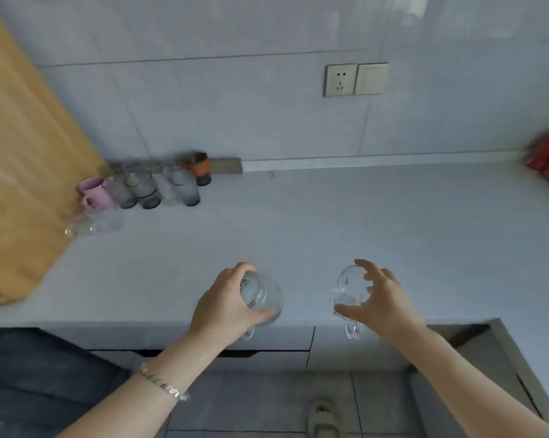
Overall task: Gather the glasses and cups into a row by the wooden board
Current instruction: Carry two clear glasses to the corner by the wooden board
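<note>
My left hand [227,303] grips a clear glass mug [262,297] near the counter's front edge. My right hand [379,300] holds a second clear glass mug [349,290], with its handle hanging below my thumb. At the far left, beside the wooden board [23,159], stand a pink mug [94,192], several smoky and clear glasses [154,186] and an orange-banded cup [199,167]. A clear glass [91,224] sits in front of the pink mug, close to the board.
The pale counter [330,222] runs to a tiled wall with a socket and switch [355,79]. A red bag [548,162] sits at the far right. A small grey block [225,165] lies against the wall. A sandalled foot [325,418] shows on the floor.
</note>
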